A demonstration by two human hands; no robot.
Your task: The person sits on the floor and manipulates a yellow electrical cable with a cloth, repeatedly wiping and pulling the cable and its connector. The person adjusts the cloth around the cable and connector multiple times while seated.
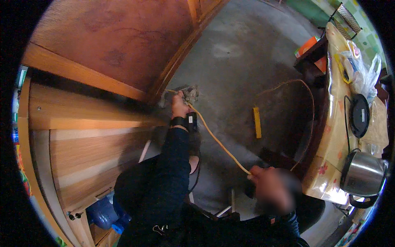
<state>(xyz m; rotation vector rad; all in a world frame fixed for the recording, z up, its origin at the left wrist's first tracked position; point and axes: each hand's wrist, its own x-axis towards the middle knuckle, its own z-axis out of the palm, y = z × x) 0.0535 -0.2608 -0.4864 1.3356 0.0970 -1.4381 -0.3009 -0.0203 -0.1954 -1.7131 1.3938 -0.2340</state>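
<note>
My left hand point(180, 106), with a dark band at the wrist, reaches forward beside the lower corner of a wooden furniture panel. Its fingers are closed on a yellowish cord point(218, 141), against a grey, ragged, cloth-like clump point(191, 94); whether the hand grips the clump too cannot be made out. The cord slants across to my right hand point(271, 185), nearer to me, which pinches it between thumb and fingers. Part of the right hand is blurred. Just below the left wrist is a small black box with a white label point(191, 122).
Wooden furniture point(94, 115) lines the left, with blue water jugs point(103, 213) beneath. On the grey floor point(230, 53) lies a yellow bar-shaped object point(257, 122); a thin cord point(313, 103) curves beyond it. The cloth-covered table point(325, 160) at right holds a metal kettle point(364, 173), black base point(360, 116) and plastic bags point(362, 74).
</note>
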